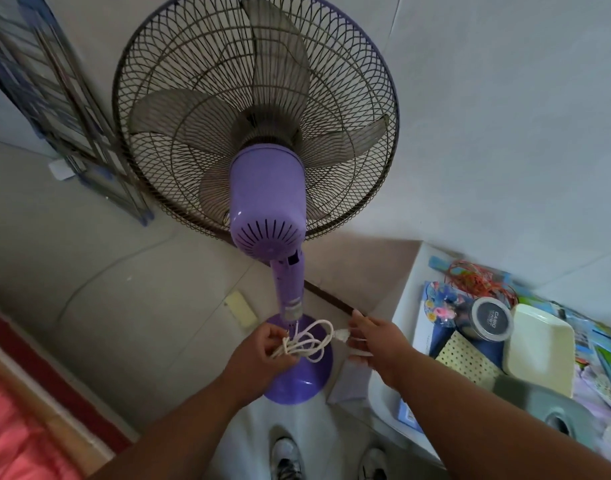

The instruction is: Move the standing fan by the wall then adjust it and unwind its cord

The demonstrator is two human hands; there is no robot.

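Standing fan (266,202), purple, centre of frame by the white wall (487,116); the top of its grille is cut off by the upper edge, and its round base (297,386) is partly hidden behind the hands. White cord (312,341): loose loops over the base. Left hand (262,351): fingers closed on the bundled loops. Right hand (373,341): fingers pinching the cord's plug end (342,335), plug detail blurred. Bench (406,299), lower right: round tin lid (491,319) reading "CASIO", cream tray (539,348), rubber bands (477,278), blurred coloured packets. Folded metal rack (65,98) leans at upper left. Shoes (286,455) cut off at the bottom edge.
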